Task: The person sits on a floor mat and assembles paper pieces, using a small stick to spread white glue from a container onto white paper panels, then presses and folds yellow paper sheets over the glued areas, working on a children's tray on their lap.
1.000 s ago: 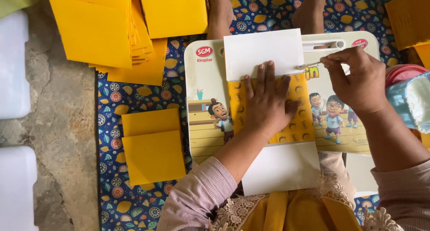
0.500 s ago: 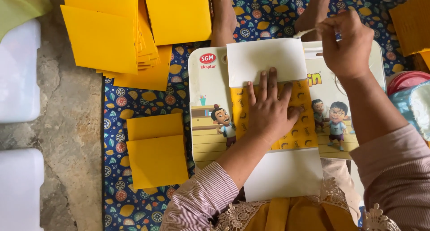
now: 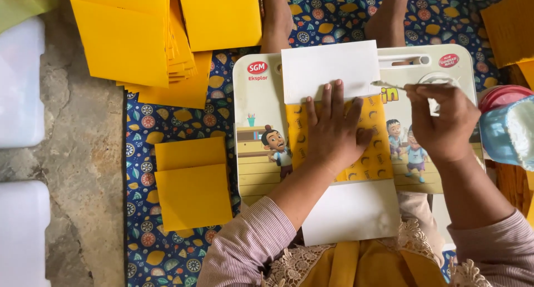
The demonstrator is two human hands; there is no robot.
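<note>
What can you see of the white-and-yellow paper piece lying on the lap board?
The paper piece lies flat on the cartoon-printed lap board, long axis running away from the person. Its far and near ends are plain white; the middle band is yellow with small dark crescent marks. It looks like thin card or paper. The left hand presses flat on the yellow band; the right hand holds a thin stick near the white flap's right edge.

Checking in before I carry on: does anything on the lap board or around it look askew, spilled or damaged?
Nothing stands out. The left hand presses flat on the yellow patterned sheet between white paper flaps, square to the cartoon-printed lap board. The right hand holds a thin stick. Yellow folded envelopes lie neatly; no spill is visible.
</note>
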